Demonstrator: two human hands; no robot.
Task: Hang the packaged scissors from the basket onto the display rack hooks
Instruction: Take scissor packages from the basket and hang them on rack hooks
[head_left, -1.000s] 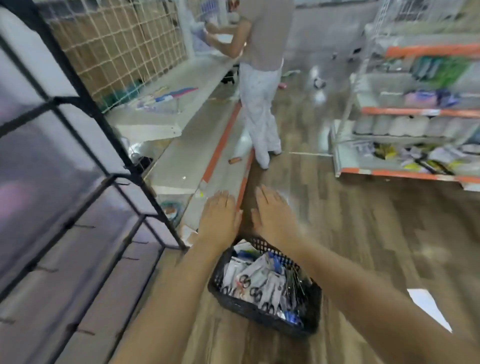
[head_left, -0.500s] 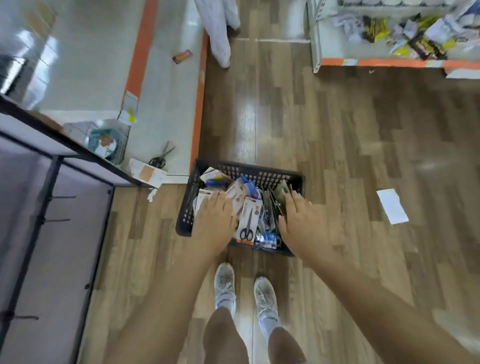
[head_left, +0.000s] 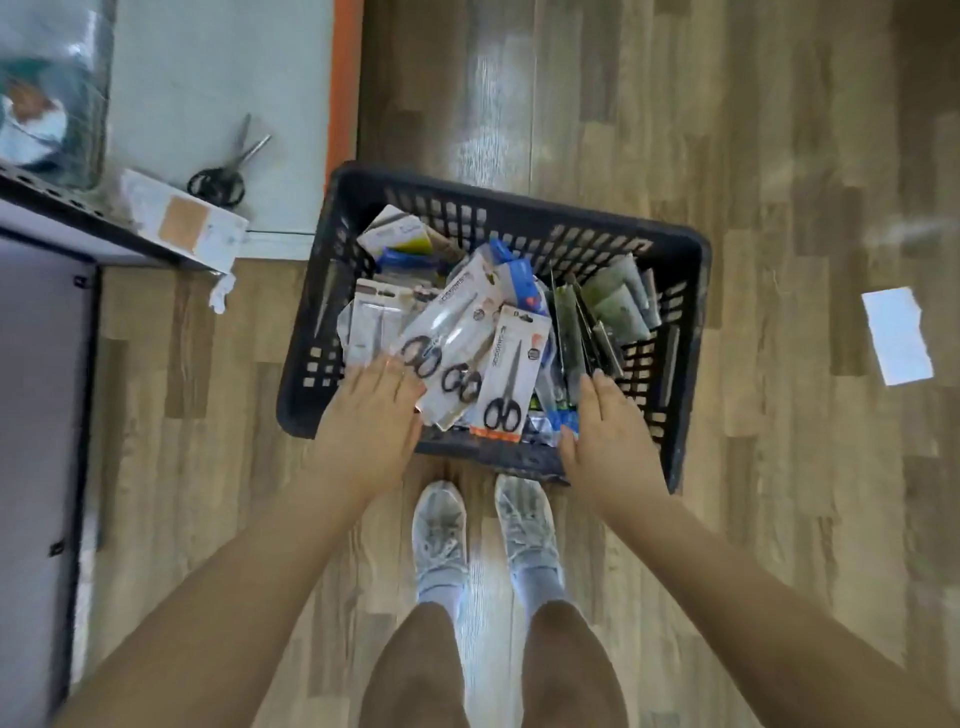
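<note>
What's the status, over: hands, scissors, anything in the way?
Left hand and right hand open over basket. Packaged scissors on top, none gripped. Other packets crowd around them.

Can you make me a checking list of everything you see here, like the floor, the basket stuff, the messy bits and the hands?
Surface: wood-look floor, pale platform with orange edge at upper left.
Job's things: black basket on the floor, holding packaged scissors and other packets.
Clutter: loose scissors and a small box on the platform; white paper on the floor.
Grippers: left hand open, touching the packs; right hand open over the basket's near right side.
Cables: nothing seen.
Surroundings: dark rack frame at left; person's shoes below.
</note>
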